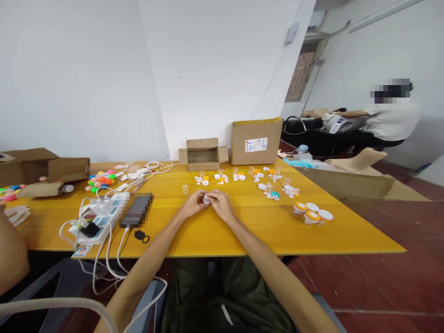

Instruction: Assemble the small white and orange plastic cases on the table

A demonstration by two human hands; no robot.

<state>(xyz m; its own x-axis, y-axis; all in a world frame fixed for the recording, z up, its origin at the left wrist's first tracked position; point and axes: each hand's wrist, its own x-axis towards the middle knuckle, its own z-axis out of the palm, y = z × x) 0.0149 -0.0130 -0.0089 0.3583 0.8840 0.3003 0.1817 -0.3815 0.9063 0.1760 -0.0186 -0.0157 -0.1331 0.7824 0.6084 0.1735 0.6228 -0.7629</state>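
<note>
Small white plastic part sitting mid-frame just above the yellow desk. Left hand and right hand are pinching it together, fingertips meeting. Clear little cup standing near, upper left. Round orange-and-white lidded jars clustering at right.

One head-worn camera looks forward and down across the near table toward the wall.

White walls meet in a corner behind the yellow table. Red tiled floor lies off its right edge (barred window beyond), under a ceiling tube light.
</note>
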